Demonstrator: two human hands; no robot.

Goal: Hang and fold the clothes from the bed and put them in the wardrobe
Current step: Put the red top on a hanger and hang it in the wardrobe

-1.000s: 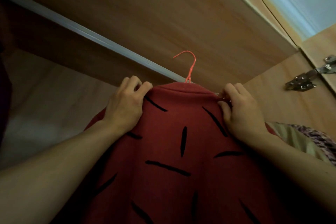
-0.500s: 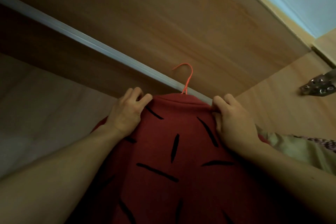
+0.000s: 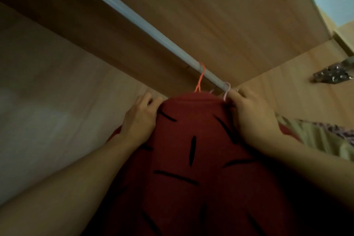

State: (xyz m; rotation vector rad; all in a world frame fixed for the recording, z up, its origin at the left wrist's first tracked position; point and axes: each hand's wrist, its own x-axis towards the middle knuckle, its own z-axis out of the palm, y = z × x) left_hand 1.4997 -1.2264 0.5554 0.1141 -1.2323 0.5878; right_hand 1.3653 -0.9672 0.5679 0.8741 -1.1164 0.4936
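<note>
Head view: a red garment (image 3: pixel 191 159) with black dashes is held up inside the wardrobe (image 3: pixel 220 15), just below the rail (image 3: pixel 134 19). The orange hanger (image 3: pixel 200 78) carrying it is hooked over the rail, near the rail's right end. A second, pale hook (image 3: pixel 227 91) is seen on the rail just beside it, touching the right hand (image 3: pixel 252 119). The garment's left shoulder is gripped by the left hand (image 3: pixel 139 120), fingers (image 3: pixel 147 99) curled round the cloth. The right shoulder is gripped by the right hand, its fingers bent over the top edge. A pale garment (image 3: pixel 316 136) is hung to the right, partly hidden. A metal hinge (image 3: pixel 333 76) is fixed to the wardrobe's right wall.
</note>
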